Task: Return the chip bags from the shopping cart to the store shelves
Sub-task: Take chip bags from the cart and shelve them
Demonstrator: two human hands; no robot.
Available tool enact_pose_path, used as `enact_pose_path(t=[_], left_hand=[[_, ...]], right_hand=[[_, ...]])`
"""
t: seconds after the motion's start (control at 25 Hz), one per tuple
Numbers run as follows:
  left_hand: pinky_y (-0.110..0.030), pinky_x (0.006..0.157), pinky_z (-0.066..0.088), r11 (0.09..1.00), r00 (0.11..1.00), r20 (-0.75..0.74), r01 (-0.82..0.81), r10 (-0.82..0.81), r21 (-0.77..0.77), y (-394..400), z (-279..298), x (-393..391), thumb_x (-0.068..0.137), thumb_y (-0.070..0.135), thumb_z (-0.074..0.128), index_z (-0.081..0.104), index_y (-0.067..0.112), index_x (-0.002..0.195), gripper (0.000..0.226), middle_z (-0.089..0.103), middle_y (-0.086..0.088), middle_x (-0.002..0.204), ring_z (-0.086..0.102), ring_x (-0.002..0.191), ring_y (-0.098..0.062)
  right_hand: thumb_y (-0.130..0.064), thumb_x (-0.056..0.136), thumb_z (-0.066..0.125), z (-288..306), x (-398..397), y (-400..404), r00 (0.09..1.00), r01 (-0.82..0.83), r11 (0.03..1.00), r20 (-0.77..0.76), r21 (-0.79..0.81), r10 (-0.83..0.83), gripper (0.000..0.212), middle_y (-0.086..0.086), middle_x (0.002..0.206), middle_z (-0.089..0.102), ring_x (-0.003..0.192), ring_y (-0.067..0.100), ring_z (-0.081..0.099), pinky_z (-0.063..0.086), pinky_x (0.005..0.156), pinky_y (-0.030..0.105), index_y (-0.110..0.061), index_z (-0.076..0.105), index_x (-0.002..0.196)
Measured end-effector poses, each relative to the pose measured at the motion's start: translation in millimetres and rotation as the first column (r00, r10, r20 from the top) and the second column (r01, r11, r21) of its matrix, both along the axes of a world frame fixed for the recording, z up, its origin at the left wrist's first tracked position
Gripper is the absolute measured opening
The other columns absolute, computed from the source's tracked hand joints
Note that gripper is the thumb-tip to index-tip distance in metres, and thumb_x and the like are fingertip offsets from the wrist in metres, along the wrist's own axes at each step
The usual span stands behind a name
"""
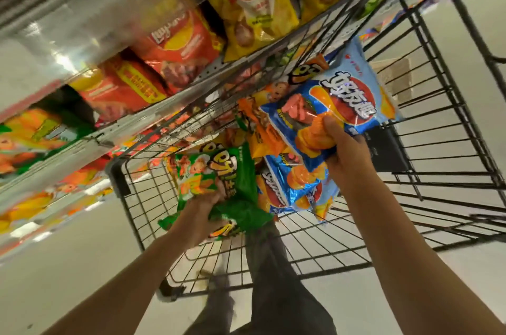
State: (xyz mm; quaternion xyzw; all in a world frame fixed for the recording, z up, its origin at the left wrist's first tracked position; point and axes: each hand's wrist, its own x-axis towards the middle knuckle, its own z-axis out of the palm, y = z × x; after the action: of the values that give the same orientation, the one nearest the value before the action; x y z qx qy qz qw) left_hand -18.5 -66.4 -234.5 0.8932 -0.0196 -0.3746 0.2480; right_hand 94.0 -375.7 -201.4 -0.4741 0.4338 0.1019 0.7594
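My right hand [342, 151] grips a blue chip bag [336, 104] by its lower edge and holds it above the black wire shopping cart [427, 126]. My left hand [210, 200] holds a green chip bag [216, 181] at the cart's near left corner. Between them lie a second blue bag [293, 187] and orange bags [262, 129] in the cart. The store shelves [153, 113] run along the left, tilted in view, stocked with red bags [178, 44] and yellow bags [252, 3].
Lower shelf rows at the left hold orange and green bags [30, 137]. The cart stands close against the shelf edge. Pale floor [71, 266] lies at the left and near side. My trouser legs [273, 280] show under the cart's basket.
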Motion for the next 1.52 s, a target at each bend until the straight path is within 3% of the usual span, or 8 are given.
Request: enact_pose_path(t=[0.16, 0.28, 0.48, 0.56, 0.76, 1.0, 1.2, 1.52], left_hand=[[-0.005, 0.061, 0.042, 0.916, 0.932, 0.027, -0.351, 0.363, -0.192, 23.5, 49.5, -6.9, 0.084, 0.023, 0.081, 0.058, 0.023, 0.12, 0.043, 0.068, 0.005, 0.096, 0.064, 0.074, -0.003], [-0.011, 0.069, 0.052, 0.681, 0.744, 0.046, -0.583, 0.667, -0.444, 45.9, 97.0, -22.1, 0.086, 0.021, 0.079, 0.059, 0.021, 0.121, 0.041, 0.072, 0.007, 0.102, 0.069, 0.083, 0.007], [-0.018, 0.07, 0.056, 0.193, 0.424, -0.092, -0.582, 0.901, -0.79, 103.4, 189.4, -101.3, 0.074, 0.027, 0.084, 0.067, 0.023, 0.11, 0.04, 0.078, 0.008, 0.102, 0.073, 0.096, -0.008], [-0.02, 0.073, 0.056, 0.106, 0.361, -0.109, -0.528, 0.926, -0.843, 132.2, 225.2, -146.6, 0.076, 0.027, 0.083, 0.068, 0.021, 0.113, 0.04, 0.078, 0.005, 0.108, 0.073, 0.1, -0.01], [-0.029, 0.076, 0.059, 0.011, 0.289, -0.117, -0.406, 0.95, -0.914, 209.2, 301.3, -248.9, 0.086, 0.023, 0.077, 0.067, 0.019, 0.123, 0.039, 0.076, -0.005, 0.115, 0.073, 0.104, -0.024], [-0.026, 0.07, 0.059, -0.003, 0.125, -0.046, -0.324, 0.991, -0.946, 271.1, 353.4, -327.6, 0.076, 0.033, 0.08, 0.068, 0.022, 0.119, 0.047, 0.077, -0.001, 0.11, 0.074, 0.099, -0.02], [-0.035, 0.076, 0.057, -0.002, 0.101, -0.036, -0.318, 0.994, -0.948, 296.7, 364.1, -341.8, 0.082, 0.031, 0.077, 0.069, 0.024, 0.117, 0.037, 0.077, -0.002, 0.109, 0.075, 0.098, -0.021], [-0.017, 0.06, 0.056, 0.163, 0.107, 0.138, -0.273, 0.985, -0.948, 337.0, 458.4, -228.1, 0.069, 0.039, 0.083, 0.074, 0.027, 0.099, 0.034, 0.079, 0.006, 0.098, 0.075, 0.09, -0.012]], right_hand=[[-0.016, 0.089, 0.07, 41.2, -40.5, 5.8, 0.971, -0.205, 0.976, 0.11, -0.077, 0.213, 0.037, 0.007, 0.093, 0.073, 0.088, 0.026, 0.073, 0.057, 0.086, 0.047, -0.001, 0.062, 0.121], [-0.021, 0.084, 0.07, 88.8, -78.5, 21.6, 0.901, -0.336, 0.925, 0.227, -0.175, 0.37, 0.03, -0.003, 0.083, 0.076, 0.078, 0.019, 0.074, 0.061, 0.073, 0.039, -0.008, 0.065, 0.11], [-0.004, 0.093, 0.061, 182.6, -159.5, 72.6, 0.749, -0.447, 0.838, 0.381, -0.313, 0.542, 0.016, 0.0, 0.078, 0.078, 0.067, 0.014, 0.075, 0.063, 0.063, 0.03, -0.011, 0.075, 0.094], [0.001, 0.096, 0.058, 219.7, -195.5, 106.0, 0.644, -0.537, 0.766, 0.414, -0.353, 0.643, 0.016, 0.001, 0.075, 0.077, 0.063, 0.013, 0.073, 0.061, 0.06, 0.027, -0.006, 0.071, 0.101], [-0.002, 0.094, 0.061, 292.9, -259.8, 194.0, 0.376, -0.653, 0.596, 0.483, -0.467, 0.791, 0.009, -0.003, 0.068, 0.07, 0.055, 0.01, 0.063, 0.056, 0.054, 0.023, -0.008, 0.066, 0.094], [-0.013, 0.089, 0.067, 341.9, -293.3, 271.0, 0.222, -0.751, 0.489, 0.527, -0.444, 0.821, 0.006, -0.005, 0.069, 0.064, 0.057, 0.009, 0.06, 0.054, 0.064, 0.035, -0.016, 0.069, 0.094], [-0.029, 0.088, 0.072, 353.8, -301.5, 293.0, 0.197, -0.709, 0.458, 0.473, -0.536, 0.859, 0.049, 0.002, 0.124, 0.073, 0.113, 0.026, 0.07, 0.054, 0.099, 0.053, -0.022, 0.061, 0.134], [-0.055, 0.065, 0.081, 410.6, -244.9, 318.1, 0.26, -0.566, 0.573, 0.531, -0.593, 0.806, 0.073, -0.015, 0.128, 0.069, 0.117, 0.019, 0.067, 0.051, 0.103, 0.053, -0.049, 0.054, 0.132]])
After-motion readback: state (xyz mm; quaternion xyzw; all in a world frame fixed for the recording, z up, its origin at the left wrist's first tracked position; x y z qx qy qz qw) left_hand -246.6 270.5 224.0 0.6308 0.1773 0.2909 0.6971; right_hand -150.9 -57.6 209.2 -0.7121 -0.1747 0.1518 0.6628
